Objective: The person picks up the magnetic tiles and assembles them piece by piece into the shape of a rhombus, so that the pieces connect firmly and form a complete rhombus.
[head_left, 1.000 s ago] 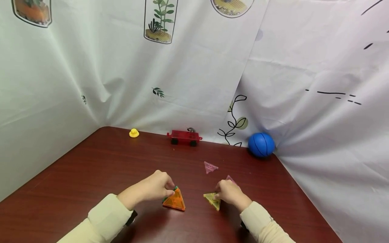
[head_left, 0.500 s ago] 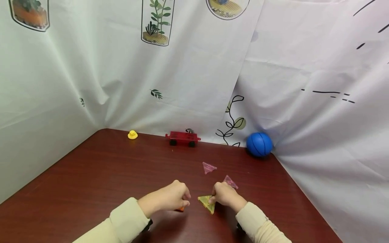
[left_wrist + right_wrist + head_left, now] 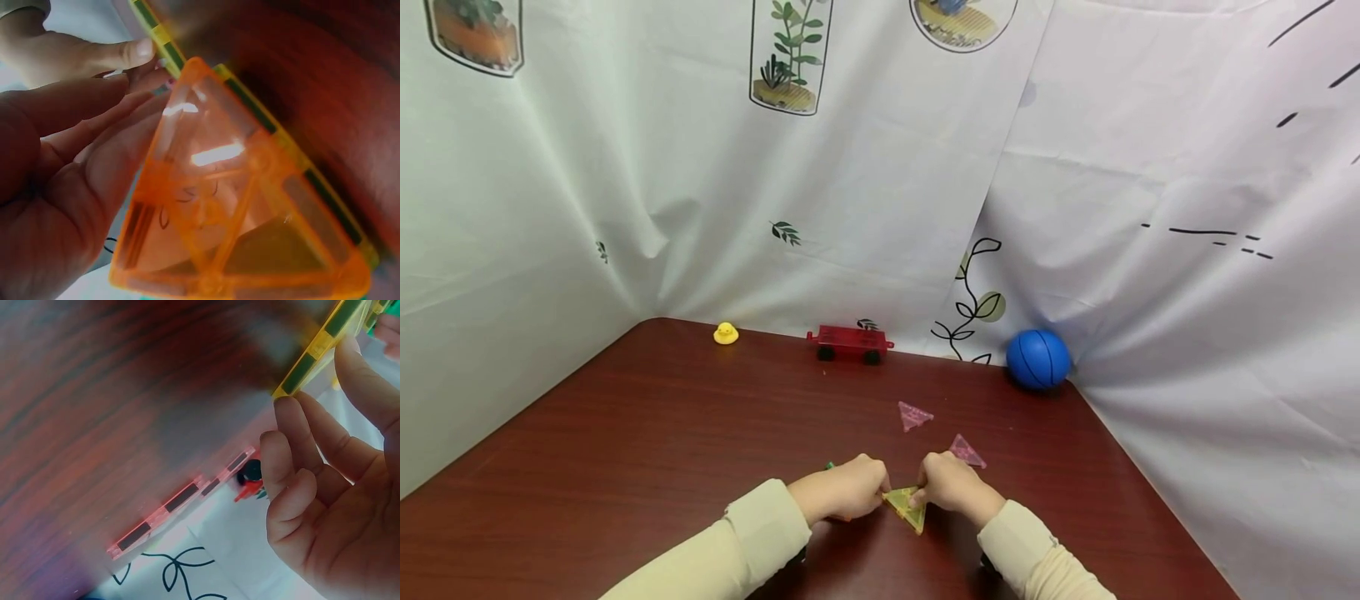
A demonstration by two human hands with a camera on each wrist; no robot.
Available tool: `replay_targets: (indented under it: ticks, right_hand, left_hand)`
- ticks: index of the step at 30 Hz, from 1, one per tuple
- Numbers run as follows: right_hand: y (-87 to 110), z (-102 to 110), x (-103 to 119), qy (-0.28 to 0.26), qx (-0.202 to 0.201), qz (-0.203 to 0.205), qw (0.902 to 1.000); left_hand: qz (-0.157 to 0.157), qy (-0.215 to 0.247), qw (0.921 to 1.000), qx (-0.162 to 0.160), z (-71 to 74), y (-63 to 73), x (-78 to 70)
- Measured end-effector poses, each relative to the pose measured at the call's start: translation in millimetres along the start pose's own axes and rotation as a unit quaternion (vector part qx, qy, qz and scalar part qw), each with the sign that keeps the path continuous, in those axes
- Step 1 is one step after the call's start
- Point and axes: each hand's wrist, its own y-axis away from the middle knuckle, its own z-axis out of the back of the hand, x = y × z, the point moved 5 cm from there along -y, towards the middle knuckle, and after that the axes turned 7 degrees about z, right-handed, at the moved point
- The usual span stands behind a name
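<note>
Between my hands is a yellow triangular magnetic tile [image 3: 913, 517], raised at a tilt close over the table. Thumb and fingers of my right hand [image 3: 953, 483] pinch its right side; the other fingers stay loosely bent in the right wrist view. My left hand [image 3: 850, 487] pinches at the tile's left corner with its fingertips. Beside the left palm, an orange triangular magnetic tile [image 3: 244, 206] leans up in the left wrist view. A yellow edge with dark strips [image 3: 312, 181] runs along it. From above, the left hand hides most of the orange tile and a green tile [image 3: 830, 466].
Two pink triangular tiles lie beyond the hands, one farther back [image 3: 914, 416] and one near the right hand [image 3: 967, 451]. Along the table's [image 3: 662, 417] back edge are a yellow duck [image 3: 726, 334], a red wagon [image 3: 850, 342] and a blue ball [image 3: 1037, 359]. White printed cloth hangs behind.
My left hand has left the orange and green tiles and moved right to the yellow tile's corner. The right hand has shifted slightly left with the yellow tile.
</note>
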Motion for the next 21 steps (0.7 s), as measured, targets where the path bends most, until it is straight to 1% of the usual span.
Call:
replay_targets:
  ticks: [3, 5, 6, 8, 11, 12, 15, 18, 19, 21]
  right_hand:
    - [-1.1, 1.0, -3.3, -0.011, -0.006, 0.003, 0.9999]
    - [-2.6, 3.9, -8.1, -0.01, -0.02, -0.001, 0.9998]
    - [-3.4, 6.1, -11.6, -0.009, -0.027, -0.01, 0.9995]
    - [-5.6, 11.8, -19.9, -0.001, -0.047, -0.037, 0.9982]
    - [-8.5, 21.0, -35.6, 0.016, -0.065, -0.095, 0.9932]
    - [-9.5, 23.0, -41.3, 0.017, -0.066, -0.116, 0.991]
    - [-11.9, 26.3, -57.1, 0.021, -0.06, -0.158, 0.9854]
    - [-13.0, 25.9, -70.7, 0.023, -0.047, -0.185, 0.9814]
    - [-13.1, 25.2, -74.6, 0.025, -0.041, -0.19, 0.9807]
    - [-13.0, 23.1, -81.6, 0.028, -0.027, -0.2, 0.979]
  left_hand:
    - [0.014, -0.024, 0.9995, 0.013, -5.2, -3.4, 0.8]
    - [0.013, -0.033, 0.9992, 0.019, -7.2, -4.9, 0.3]
    - [0.011, -0.036, 0.9991, 0.021, -7.5, -5.3, -0.1]
    - [0.009, -0.035, 0.9991, 0.022, -7.9, -6.2, 0.1]
    - [-0.003, -0.035, 0.9992, 0.017, -8.7, -7.9, 0.2]
    - [-0.016, -0.04, 0.9989, 0.015, -9.1, -8.4, 0.1]
    - [-0.022, -0.045, 0.9986, 0.015, -10.6, -9.0, 0.2]
    - [-0.021, -0.048, 0.9985, 0.016, -11.5, -8.2, -1.0]
    - [-0.01, -0.047, 0.9987, 0.016, -11.4, -7.8, -1.5]
    - [-0.006, -0.052, 0.9985, 0.014, -11.7, -7.1, -2.8]
